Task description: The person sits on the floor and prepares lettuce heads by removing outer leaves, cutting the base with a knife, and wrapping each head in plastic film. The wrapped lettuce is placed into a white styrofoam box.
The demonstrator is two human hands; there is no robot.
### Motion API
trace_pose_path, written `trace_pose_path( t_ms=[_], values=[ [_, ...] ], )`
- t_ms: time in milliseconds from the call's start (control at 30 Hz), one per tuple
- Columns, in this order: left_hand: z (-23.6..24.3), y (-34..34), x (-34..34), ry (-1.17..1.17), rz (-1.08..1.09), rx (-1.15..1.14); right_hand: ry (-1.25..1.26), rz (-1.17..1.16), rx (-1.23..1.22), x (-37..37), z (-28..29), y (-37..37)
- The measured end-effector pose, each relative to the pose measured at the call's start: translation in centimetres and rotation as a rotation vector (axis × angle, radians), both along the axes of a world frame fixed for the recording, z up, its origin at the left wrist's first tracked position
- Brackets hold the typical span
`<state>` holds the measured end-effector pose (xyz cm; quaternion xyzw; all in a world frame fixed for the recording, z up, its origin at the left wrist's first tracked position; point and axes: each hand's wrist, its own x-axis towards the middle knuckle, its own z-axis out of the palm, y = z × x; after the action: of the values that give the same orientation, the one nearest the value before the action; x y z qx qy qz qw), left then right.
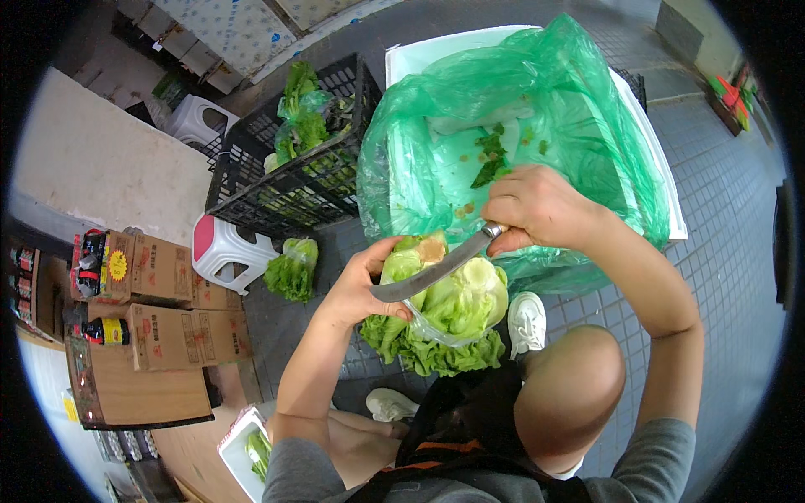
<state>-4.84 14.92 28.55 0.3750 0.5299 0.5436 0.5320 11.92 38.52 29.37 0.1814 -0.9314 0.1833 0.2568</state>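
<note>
My left hand [356, 289] is closed round the left side of a bundle of lettuce [474, 289], pale cut stem ends up and frilly leaves down. Clear plastic wrapping [444, 334] shows round its lower part. In my right hand [537, 205] is the handle of a knife [444, 267], whose curved blade lies across the top of the lettuce and points left. Just beyond, a white box [486, 38] is lined with a green plastic bag [579, 92]. Loose dark leaves [489, 159] and small scraps lie inside the bag.
A black plastic crate [289, 189] with leafy greens stands left of the box. Beside it are a white stool [231, 256] and another lettuce [293, 270] on the tiled floor [604, 377]. Cardboard boxes [172, 335] are stacked at left. A white tray [239, 457] holds greens at lower left.
</note>
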Motion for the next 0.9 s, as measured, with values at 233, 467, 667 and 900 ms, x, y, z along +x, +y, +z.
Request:
trace_pose_path(
  t_ms=[233,467,667,900],
  values=[
    [-0.6,1.5,0.6,0.051,-0.030,0.052,-0.181,-0.796,-0.175,3.7,-8.1,7.2],
    [3.5,-6.9,-1.2,0.513,0.139,0.106,-0.699,-0.929,-0.276,3.8,-12.0,5.3],
    [11.4,-30.0,0.7,0.703,0.892,0.241,-0.649,-0.731,-0.479,5.9,-16.4,9.6],
    [9.1,-57.3,20.9,0.532,1.968,-0.102,-0.854,-0.722,-0.021,5.7,-18.1,13.6]
  ],
)
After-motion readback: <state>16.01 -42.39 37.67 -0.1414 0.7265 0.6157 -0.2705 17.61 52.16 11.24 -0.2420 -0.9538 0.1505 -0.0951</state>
